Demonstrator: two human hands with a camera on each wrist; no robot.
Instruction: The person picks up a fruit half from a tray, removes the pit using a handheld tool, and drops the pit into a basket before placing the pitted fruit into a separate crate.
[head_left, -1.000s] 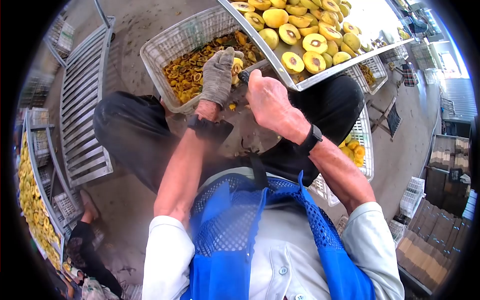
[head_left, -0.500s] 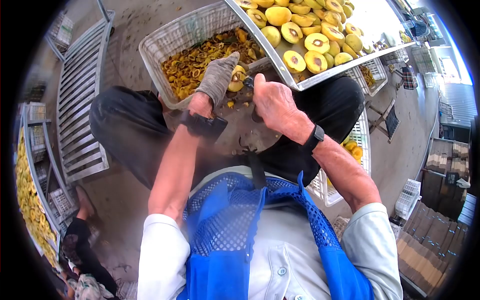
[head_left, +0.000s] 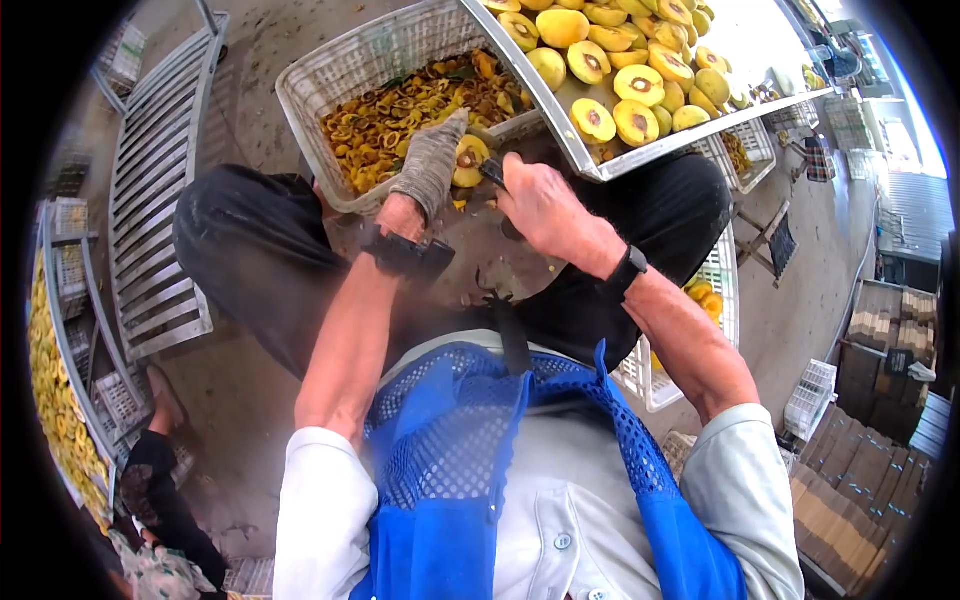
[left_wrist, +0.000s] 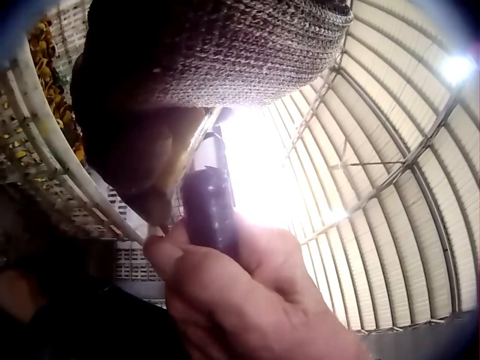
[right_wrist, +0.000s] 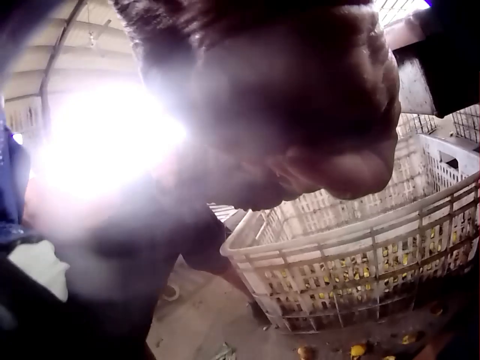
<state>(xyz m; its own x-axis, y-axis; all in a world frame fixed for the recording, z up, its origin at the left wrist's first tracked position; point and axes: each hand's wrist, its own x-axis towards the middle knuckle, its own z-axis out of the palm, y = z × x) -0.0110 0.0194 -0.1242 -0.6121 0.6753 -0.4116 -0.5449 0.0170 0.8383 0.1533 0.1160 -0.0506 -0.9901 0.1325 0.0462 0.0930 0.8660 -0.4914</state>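
Observation:
In the head view my left hand [head_left: 430, 168], in a grey knit glove, grips a halved yellow peach [head_left: 470, 158] with its cut face turned toward the right. My bare right hand [head_left: 548, 215] holds a tool by its black handle [left_wrist: 210, 214]; its tip [head_left: 491, 171] is right at the edge of the peach. From the left wrist, the glove [left_wrist: 225, 56] covers most of the fruit, and a pale metal part of the tool shows beside it. The right wrist view shows the back of my right hand [right_wrist: 300, 97] in shadow, hiding the tool and fruit.
A white plastic crate [head_left: 300, 95] of peach scraps [head_left: 385, 135] stands below my left hand. At upper right is a metal-edged tray [head_left: 545, 95] with peach halves [head_left: 637, 85]. Another crate [head_left: 722, 330] with yellow fruit sits by my right leg. A slatted metal rack [head_left: 165, 190] is left.
My left hand has tilted and shifted slightly left and down, so more of the peach's cut face shows. My right hand moved right and down, then slightly back left, still holding the tool.

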